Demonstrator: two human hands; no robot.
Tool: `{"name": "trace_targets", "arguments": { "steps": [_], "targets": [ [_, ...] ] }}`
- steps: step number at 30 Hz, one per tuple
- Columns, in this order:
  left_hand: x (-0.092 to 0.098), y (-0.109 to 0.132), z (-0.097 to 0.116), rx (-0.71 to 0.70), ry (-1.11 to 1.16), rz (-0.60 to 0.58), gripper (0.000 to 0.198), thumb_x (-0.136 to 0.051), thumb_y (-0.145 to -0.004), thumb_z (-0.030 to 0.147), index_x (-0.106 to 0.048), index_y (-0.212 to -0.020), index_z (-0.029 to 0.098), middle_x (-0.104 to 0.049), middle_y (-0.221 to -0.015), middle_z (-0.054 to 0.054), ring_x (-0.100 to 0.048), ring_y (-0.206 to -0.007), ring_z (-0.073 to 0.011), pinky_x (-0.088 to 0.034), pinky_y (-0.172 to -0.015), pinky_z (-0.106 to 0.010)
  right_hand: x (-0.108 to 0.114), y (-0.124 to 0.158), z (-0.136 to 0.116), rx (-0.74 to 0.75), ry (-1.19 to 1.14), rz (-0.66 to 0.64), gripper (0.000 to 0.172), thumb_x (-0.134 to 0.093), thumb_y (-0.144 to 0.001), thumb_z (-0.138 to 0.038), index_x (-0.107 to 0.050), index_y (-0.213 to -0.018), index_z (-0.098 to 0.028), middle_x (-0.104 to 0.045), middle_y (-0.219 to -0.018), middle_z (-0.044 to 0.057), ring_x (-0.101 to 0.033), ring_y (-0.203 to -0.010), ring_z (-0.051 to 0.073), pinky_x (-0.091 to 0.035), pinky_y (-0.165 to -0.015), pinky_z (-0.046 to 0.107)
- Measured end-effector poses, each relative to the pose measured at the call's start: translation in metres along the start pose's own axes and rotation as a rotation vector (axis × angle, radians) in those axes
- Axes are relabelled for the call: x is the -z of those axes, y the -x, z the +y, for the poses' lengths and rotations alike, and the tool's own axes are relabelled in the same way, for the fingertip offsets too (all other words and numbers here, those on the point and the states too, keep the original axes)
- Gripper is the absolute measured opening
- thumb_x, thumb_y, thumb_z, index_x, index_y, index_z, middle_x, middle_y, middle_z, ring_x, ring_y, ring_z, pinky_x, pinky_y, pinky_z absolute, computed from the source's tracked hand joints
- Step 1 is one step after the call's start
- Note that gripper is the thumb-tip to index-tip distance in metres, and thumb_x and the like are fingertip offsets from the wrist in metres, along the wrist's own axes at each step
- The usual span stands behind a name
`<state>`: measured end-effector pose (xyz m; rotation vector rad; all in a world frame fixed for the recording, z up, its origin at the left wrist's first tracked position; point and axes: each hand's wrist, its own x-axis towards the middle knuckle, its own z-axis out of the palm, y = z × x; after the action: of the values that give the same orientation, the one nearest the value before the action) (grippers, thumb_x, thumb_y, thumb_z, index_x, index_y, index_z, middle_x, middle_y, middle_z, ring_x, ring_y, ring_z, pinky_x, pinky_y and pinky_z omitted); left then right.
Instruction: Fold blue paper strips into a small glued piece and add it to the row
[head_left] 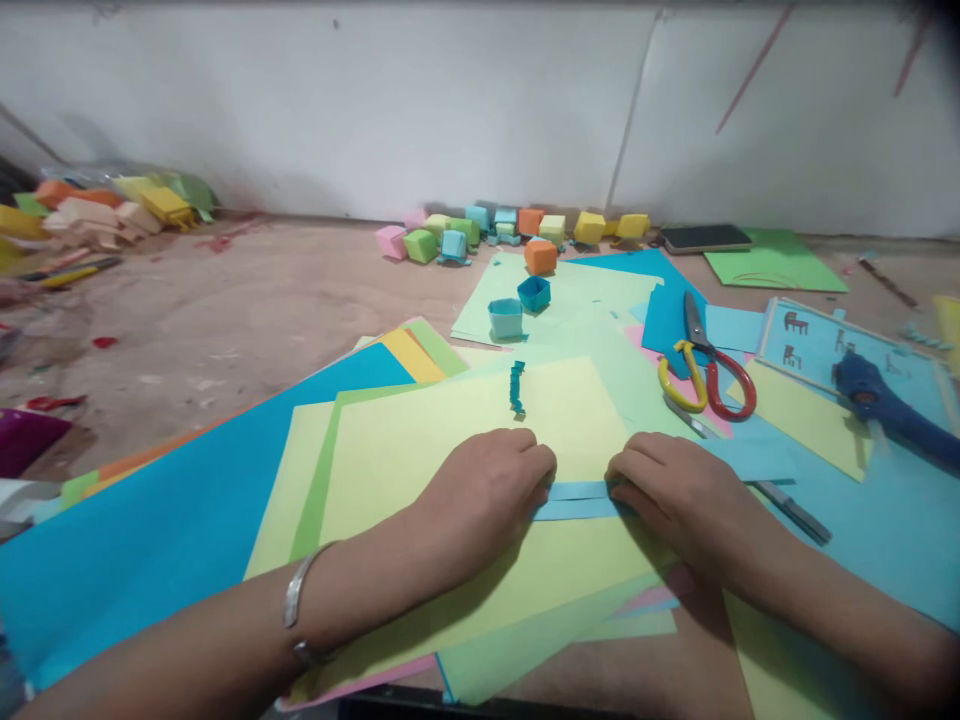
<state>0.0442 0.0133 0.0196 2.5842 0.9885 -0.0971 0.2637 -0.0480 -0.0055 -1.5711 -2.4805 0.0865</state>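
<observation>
My left hand (491, 490) and my right hand (667, 490) both press down with curled fingers on a narrow blue paper strip (579, 498). The strip lies flat across a pale yellow sheet (420, 440) on top of a pile of coloured paper. Each hand pinches one end of the strip, so only its middle shows between them. A small teal accordion-folded strip (517, 387) lies just beyond my hands. A metal bangle (296, 605) is on my left wrist.
Scissors (705, 370) with yellow and red handles lie to the right, a blue glue gun (877, 400) farther right, a craft knife (791, 508) near my right forearm. Several small paper boxes (480, 235) line the back wall. A phone (705, 237) rests beyond.
</observation>
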Motion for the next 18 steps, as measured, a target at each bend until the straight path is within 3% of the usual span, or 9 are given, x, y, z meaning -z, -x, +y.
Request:
{"name": "trace_targets", "arguments": {
  "steps": [6, 11, 18],
  "targets": [
    [0.000, -0.001, -0.002, 0.015, 0.021, 0.017, 0.004, -0.065, -0.082, 0.018, -0.064, -0.078, 0.018, -0.065, -0.079, -0.003, -0.058, -0.074, -0.0193, -0.038, -0.062, -0.030, 0.000, -0.001, 0.001, 0.039, 0.011, -0.048, 0.018, -0.048, -0.089, -0.009, -0.056, -0.074, -0.016, -0.054, -0.074, 0.004, -0.047, -0.069, 0.017, -0.028, -0.060, 0.029],
    [0.003, -0.002, -0.002, 0.007, 0.106, 0.006, 0.007, -0.062, -0.081, 0.015, -0.064, -0.075, 0.017, -0.064, -0.076, -0.002, -0.057, -0.070, -0.0164, -0.038, -0.061, -0.027, 0.011, 0.000, 0.003, 0.108, 0.021, -0.115, 0.017, -0.048, -0.086, -0.006, -0.055, -0.075, -0.017, -0.054, -0.071, 0.002, -0.043, -0.063, 0.015, -0.024, -0.058, 0.029],
    [-0.001, 0.004, -0.003, -0.120, 0.006, 0.051, 0.015, -0.053, -0.082, 0.008, -0.058, -0.072, 0.017, -0.057, -0.071, 0.000, -0.049, -0.064, -0.0148, -0.030, -0.056, -0.028, 0.012, 0.000, -0.002, 0.249, 0.142, 0.045, 0.025, -0.044, -0.077, 0.003, -0.051, -0.064, -0.017, -0.049, -0.064, 0.001, -0.035, -0.061, 0.015, -0.019, -0.057, 0.030]
  ]
}}
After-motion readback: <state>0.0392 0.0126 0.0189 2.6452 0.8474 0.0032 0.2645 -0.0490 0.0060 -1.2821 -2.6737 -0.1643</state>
